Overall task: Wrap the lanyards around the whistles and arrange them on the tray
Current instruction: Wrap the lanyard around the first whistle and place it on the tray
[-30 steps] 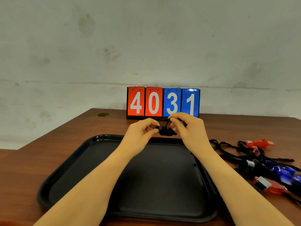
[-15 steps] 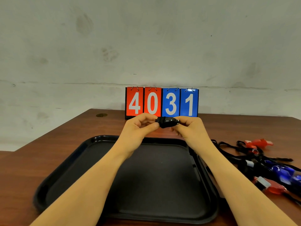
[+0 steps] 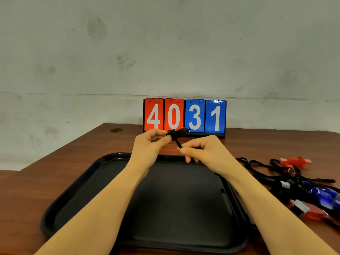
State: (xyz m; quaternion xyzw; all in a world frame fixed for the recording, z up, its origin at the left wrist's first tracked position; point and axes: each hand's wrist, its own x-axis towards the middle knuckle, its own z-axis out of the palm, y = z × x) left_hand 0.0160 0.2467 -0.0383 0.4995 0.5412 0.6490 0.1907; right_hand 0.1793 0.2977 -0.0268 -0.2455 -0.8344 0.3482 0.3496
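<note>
Above the tray [image 3: 77, 196]: left hand [image 3: 147, 150] pinching whistle [image 3: 177, 133] steady, right hand [image 3: 204, 153] pinching lanyard [image 3: 178, 143] taut for winding (probably the last turns). Other whistles [image 3: 312, 192] waiting on bench [image 3: 27, 190].

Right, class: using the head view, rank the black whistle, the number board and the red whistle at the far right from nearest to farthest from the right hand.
1. Black whistle: just up-left of the right hand, in the left hand.
2. Number board: behind, at the table's back edge.
3. Red whistle: far right on the table.
</note>
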